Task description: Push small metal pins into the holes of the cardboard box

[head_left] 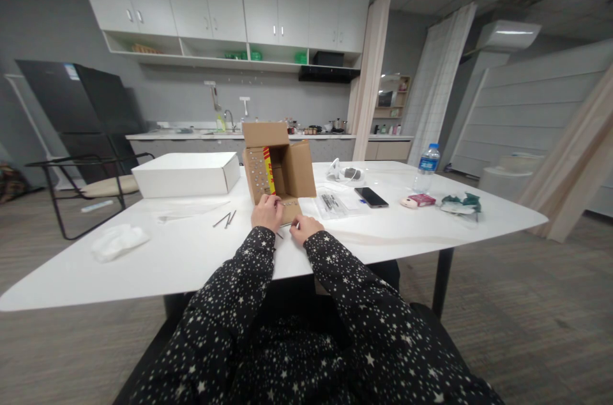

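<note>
Both hands at the cardboard box's lower flap

Left hand [267, 211] pinches the flap edge of the cardboard box [278, 168]; right hand [305, 228], loosely curled, rests on the white surface [191, 252] just beside it, grasp unclear. Best to brace the box steady. Loose nails [225, 220] lie left; phone [371, 197] farther right.

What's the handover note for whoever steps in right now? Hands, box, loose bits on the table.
Left hand: fingers at the bottom flap of the cardboard box, pinching something small; exactly what is unclear.
Right hand: resting on the table just right of that flap, fingers curled, contents unclear.
Box lies on its side, open toward the person, small metal pieces dotted on its left flap.
Two thin metal rods lie loose to the left; a clear bag of parts to the right.
Done and left: cannot tell.
</note>
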{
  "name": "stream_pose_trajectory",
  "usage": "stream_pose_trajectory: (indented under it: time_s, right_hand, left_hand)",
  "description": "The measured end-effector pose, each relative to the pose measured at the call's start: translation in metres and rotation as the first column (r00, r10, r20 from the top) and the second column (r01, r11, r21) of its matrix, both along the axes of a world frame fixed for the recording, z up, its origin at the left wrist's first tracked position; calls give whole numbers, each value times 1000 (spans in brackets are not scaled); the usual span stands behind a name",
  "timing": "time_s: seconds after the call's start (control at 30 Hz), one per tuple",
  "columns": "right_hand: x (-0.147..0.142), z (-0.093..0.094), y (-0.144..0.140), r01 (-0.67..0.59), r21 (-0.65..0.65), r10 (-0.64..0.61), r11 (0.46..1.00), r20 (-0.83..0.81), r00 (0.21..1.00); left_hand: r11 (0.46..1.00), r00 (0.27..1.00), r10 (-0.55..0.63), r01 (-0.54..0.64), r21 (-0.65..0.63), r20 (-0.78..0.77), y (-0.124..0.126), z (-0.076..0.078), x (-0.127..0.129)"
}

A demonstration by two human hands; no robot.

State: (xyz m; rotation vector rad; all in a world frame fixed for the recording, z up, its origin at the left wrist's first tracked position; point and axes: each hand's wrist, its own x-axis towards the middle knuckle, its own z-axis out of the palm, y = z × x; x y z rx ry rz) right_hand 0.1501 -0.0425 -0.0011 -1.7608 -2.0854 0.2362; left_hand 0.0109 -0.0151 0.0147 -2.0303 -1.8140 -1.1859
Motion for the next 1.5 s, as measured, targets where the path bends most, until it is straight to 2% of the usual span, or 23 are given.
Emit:
stream_pose_trajectory:
  time_s: [0.2, 0.5, 1.2, 1.5]
  right_hand:
    - [1, -2, 1, -6, 7, 6, 1000, 10, 1000]
    - [1, -4, 4, -10, 11, 10, 1000, 4, 1000]
    - [1, -4, 3, -14, 14, 14, 1000, 6, 1000]
    - [1, -1, 2, -15, 2, 15, 1000, -11, 1000]
  left_hand:
    - [990, 986, 139, -139, -11, 87, -1, 4, -11]
    - [971, 966, 227, -215, -105, 122, 4, 3, -23]
    - [921, 958, 283, -287, -264, -55, -1, 8, -24]
    - [920, 961, 271, -274, -279, -51, -3, 10, -23]
